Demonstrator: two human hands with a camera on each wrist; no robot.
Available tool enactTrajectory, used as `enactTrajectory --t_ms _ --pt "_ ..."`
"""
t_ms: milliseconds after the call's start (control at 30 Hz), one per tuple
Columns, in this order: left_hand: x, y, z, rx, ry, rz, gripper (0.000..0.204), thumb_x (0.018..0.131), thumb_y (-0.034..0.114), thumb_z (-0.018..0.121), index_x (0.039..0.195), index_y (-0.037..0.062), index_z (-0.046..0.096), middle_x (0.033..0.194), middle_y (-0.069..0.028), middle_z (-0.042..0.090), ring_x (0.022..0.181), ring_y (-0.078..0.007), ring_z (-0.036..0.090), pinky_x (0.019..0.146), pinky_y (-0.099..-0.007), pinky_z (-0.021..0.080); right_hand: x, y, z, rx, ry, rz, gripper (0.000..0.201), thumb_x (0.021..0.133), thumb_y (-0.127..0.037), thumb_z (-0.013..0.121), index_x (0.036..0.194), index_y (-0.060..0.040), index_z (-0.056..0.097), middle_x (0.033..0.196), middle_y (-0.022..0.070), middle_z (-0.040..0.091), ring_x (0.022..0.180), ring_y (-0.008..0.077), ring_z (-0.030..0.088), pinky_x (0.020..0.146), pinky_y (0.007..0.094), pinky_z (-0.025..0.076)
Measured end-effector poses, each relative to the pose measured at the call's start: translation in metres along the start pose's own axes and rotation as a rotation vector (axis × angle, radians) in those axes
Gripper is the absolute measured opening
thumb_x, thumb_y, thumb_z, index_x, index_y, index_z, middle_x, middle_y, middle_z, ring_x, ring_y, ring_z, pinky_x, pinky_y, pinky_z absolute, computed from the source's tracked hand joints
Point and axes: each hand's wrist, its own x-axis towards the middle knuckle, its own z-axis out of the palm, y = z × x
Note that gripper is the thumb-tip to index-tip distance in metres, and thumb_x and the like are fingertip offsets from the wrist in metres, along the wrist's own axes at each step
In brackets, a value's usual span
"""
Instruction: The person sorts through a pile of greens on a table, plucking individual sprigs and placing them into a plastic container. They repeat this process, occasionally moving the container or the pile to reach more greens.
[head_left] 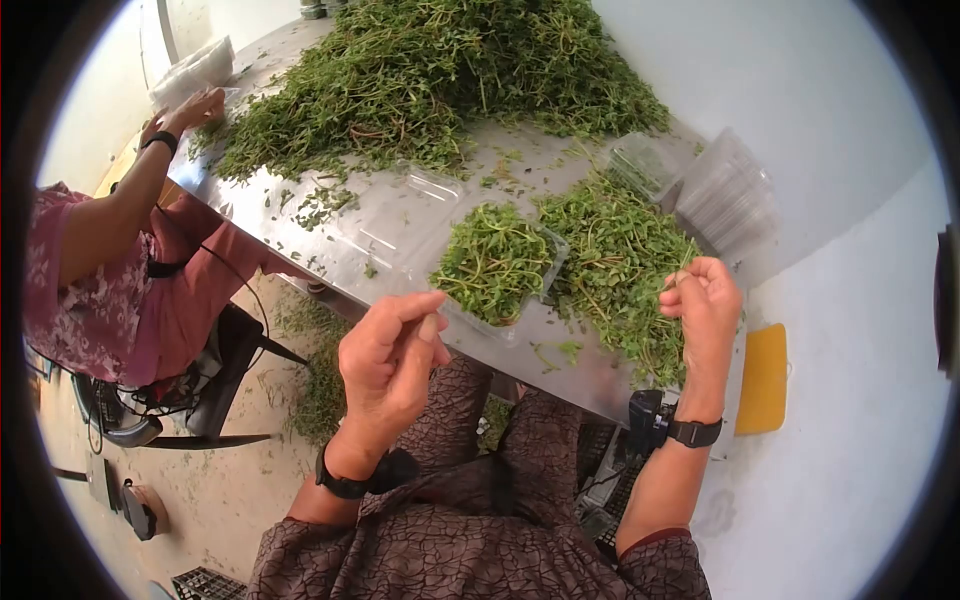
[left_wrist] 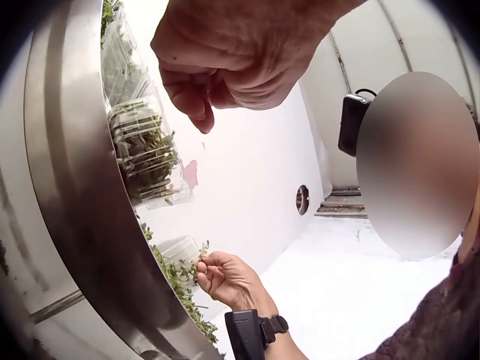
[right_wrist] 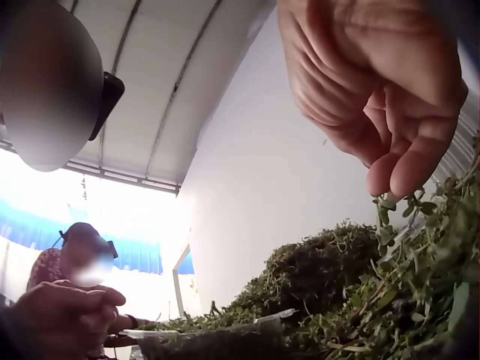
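My right hand [head_left: 710,305] pinches a small green sprig [right_wrist: 383,223] between thumb and fingertips, over a loose heap of leafy greens [head_left: 622,275]. In the right wrist view the sprig's leaves hang below the fingertips. My left hand [head_left: 388,362] is raised at the table's front edge, fingers curled and thumb against the index finger, with nothing visible in its grip. Just beyond it, a clear plastic container [head_left: 556,272] filled with cut greens [head_left: 492,258] stands on the metal table [head_left: 330,235]. Its hinged lid [head_left: 415,215] lies folded out to the left.
A large mound of greens [head_left: 440,80] covers the table's back. Stacked clear containers [head_left: 727,195] lean near the right wall, beside another clear container [head_left: 643,165]. At the left, another person's hand [head_left: 205,105] reaches the mound's edge. A yellow panel [head_left: 763,380] stands at right.
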Motion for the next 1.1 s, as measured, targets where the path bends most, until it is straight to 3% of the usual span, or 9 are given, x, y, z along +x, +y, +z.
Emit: enactTrajectory --t_ms 300,433,533,700,767,867,900,967,1100 --pt "0.008 0.022 0.032 0.039 -0.189 0.119 0.026 0.089 -0.008 0.057 0.113 -0.0033 0.065 0.093 -0.0123 0.066 0.068 -0.0147 0.066 0.061 -0.0249 0.052 -0.008 -0.003 -0.016 0.345 -0.220 -0.004 0.018 0.096 -0.012 0.061 0.101 0.0040 0.069 0.085 0.0079 0.070 0.064 0.0084 0.060 0.057 0.0232 0.050" --pt "0.014 0.027 0.052 -0.127 -0.350 0.153 0.038 0.087 0.000 0.062 0.125 -0.0029 0.060 0.112 -0.0173 0.066 0.103 -0.0264 0.066 0.084 -0.0335 0.053 -0.037 -0.018 -0.005 0.434 -0.287 -0.008 0.018 0.096 -0.009 0.059 0.102 0.0046 0.068 0.086 0.0095 0.070 0.067 0.0114 0.063 0.061 0.0252 0.051" --pt "0.013 0.031 0.064 -0.124 -0.421 0.218 0.061 0.086 0.007 0.066 0.141 -0.0045 0.045 0.134 -0.0248 0.054 0.125 -0.0374 0.054 0.107 -0.0427 0.041 -0.059 -0.021 0.003 0.466 -0.367 -0.012 0.016 0.096 -0.008 0.061 0.102 0.0055 0.068 0.087 0.0107 0.071 0.069 0.0129 0.065 0.062 0.0256 0.052" --pt "-0.005 0.029 0.073 -0.293 -0.453 -0.002 0.060 0.089 0.013 0.069 0.141 -0.0049 0.045 0.130 -0.0252 0.056 0.118 -0.0352 0.059 0.097 -0.0389 0.048 -0.090 -0.018 0.017 0.522 -0.432 0.000 0.014 0.092 0.001 0.065 0.103 0.0075 0.069 0.092 0.0118 0.071 0.076 0.0136 0.067 0.067 0.0260 0.056" --pt "-0.009 0.028 0.066 -0.092 -0.520 -0.054 0.053 0.092 0.014 0.066 0.138 -0.0049 0.048 0.119 -0.0236 0.063 0.109 -0.0297 0.065 0.091 -0.0377 0.051 -0.097 -0.017 0.018 0.465 -0.431 -0.031 0.014 0.091 0.002 0.066 0.103 0.0088 0.069 0.095 0.0130 0.071 0.078 0.0131 0.067 0.068 0.0248 0.056" --pt "-0.016 0.026 0.059 -0.222 -0.555 -0.237 0.043 0.096 0.012 0.061 0.135 -0.0039 0.051 0.101 -0.0165 0.068 0.095 -0.0205 0.067 0.081 -0.0336 0.053 -0.106 -0.017 0.020 0.384 -0.385 -0.018 0.012 0.090 0.002 0.067 0.101 0.0083 0.070 0.095 0.0107 0.070 0.081 0.0123 0.067 0.068 0.0233 0.055" --pt "-0.017 0.029 0.055 -0.218 -0.560 -0.239 0.043 0.096 0.012 0.061 0.135 -0.0039 0.051 0.101 -0.0165 0.068 0.095 -0.0205 0.067 0.081 -0.0336 0.053 -0.108 -0.017 0.020 0.330 -0.386 -0.028 0.012 0.090 0.002 0.068 0.100 0.0077 0.070 0.094 0.0094 0.070 0.081 0.0116 0.066 0.067 0.0228 0.054" --pt "-0.015 0.038 0.046 -0.308 -0.652 -0.523 0.034 0.099 0.013 0.056 0.129 -0.0040 0.056 0.092 -0.0102 0.065 0.083 -0.0123 0.062 0.072 -0.0282 0.051 -0.113 -0.011 0.019 0.258 -0.390 -0.077 0.011 0.089 0.002 0.069 0.099 0.0065 0.070 0.093 0.0084 0.069 0.079 0.0109 0.065 0.065 0.0226 0.053" --pt "-0.022 0.032 0.038 -0.279 -0.657 -0.600 0.029 0.101 0.012 0.054 0.123 -0.0040 0.060 0.086 -0.0048 0.060 0.077 -0.0077 0.056 0.065 -0.0263 0.048 -0.121 -0.002 0.021 0.123 -0.378 -0.230 0.011 0.086 0.000 0.071 0.096 0.0048 0.071 0.088 0.0079 0.069 0.071 0.0114 0.061 0.061 0.0225 0.048"
